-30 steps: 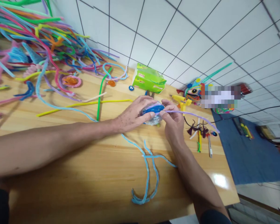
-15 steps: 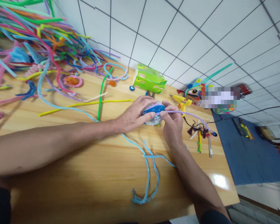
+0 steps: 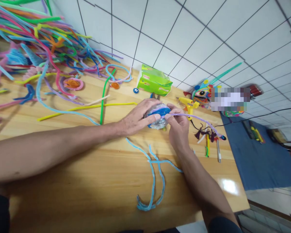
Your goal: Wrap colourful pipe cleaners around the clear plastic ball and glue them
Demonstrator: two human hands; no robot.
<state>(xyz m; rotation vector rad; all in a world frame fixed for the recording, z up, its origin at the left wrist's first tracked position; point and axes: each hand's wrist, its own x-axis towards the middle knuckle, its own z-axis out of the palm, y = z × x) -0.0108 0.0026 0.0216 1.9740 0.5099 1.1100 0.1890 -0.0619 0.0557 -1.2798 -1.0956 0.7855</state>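
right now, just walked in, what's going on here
A person's left hand holds a round blue piece, while the right hand pinches a purple stem at its edge, the rest trailing rightward. Light-blue stems lie nearer on the table; a glue gun is beyond the right hand.

White glare gleams on my bench (image 3: pixel 99 174), shadow darkens below my left forearm (image 3: pixel 70 143), and my fingers (image 3: pixel 151 120) look slightly soft.
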